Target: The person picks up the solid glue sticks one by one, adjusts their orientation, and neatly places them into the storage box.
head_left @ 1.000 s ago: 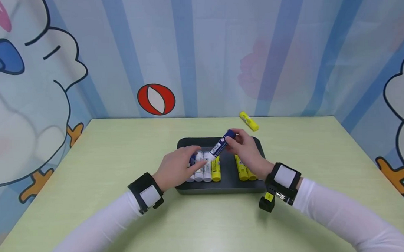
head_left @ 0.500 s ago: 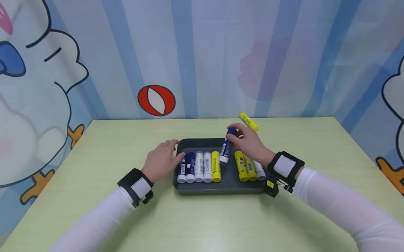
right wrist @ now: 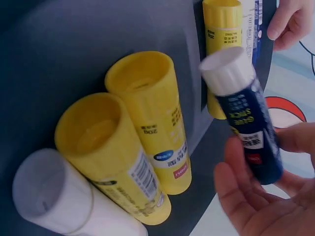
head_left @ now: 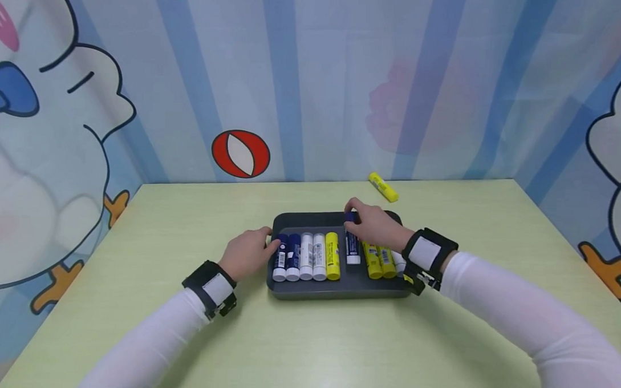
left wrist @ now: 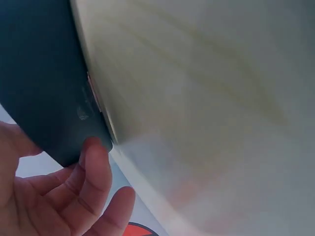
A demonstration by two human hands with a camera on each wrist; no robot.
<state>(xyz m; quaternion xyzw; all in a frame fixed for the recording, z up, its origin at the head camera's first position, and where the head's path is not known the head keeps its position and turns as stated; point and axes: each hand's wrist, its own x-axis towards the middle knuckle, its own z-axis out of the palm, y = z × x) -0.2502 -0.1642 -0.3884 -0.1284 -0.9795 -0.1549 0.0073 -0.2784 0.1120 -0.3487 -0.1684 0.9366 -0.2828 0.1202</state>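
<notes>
My right hand [head_left: 380,225] pinches a dark blue glue stick [head_left: 352,248] by its far end, between thumb and fingers. In the right wrist view the stick's white cap [right wrist: 229,73] points away from the palm, tilted above the tray floor. The dark grey tray [head_left: 332,293] has my left hand [head_left: 247,253] at its left side, thumb over the rim and curled fingers [left wrist: 96,182] against the outer wall. On the tray's left lie two blue glue sticks [head_left: 293,259], two white ones [head_left: 319,257] and a yellow one [head_left: 332,256]. Two yellow glue sticks [right wrist: 147,118] and a white one [right wrist: 59,191] lie at the right.
Behind the tray, a loose yellow glue stick [head_left: 383,187] lies near the back edge of the pale table [head_left: 212,213]. A printed curtain [head_left: 334,92] rises directly behind the table, with printed panels on both sides.
My left hand has moved left from over the sticks to the tray's left rim. The blue glue stick in my right hand has swung nearly straight and come lower, into the gap between the two groups.
</notes>
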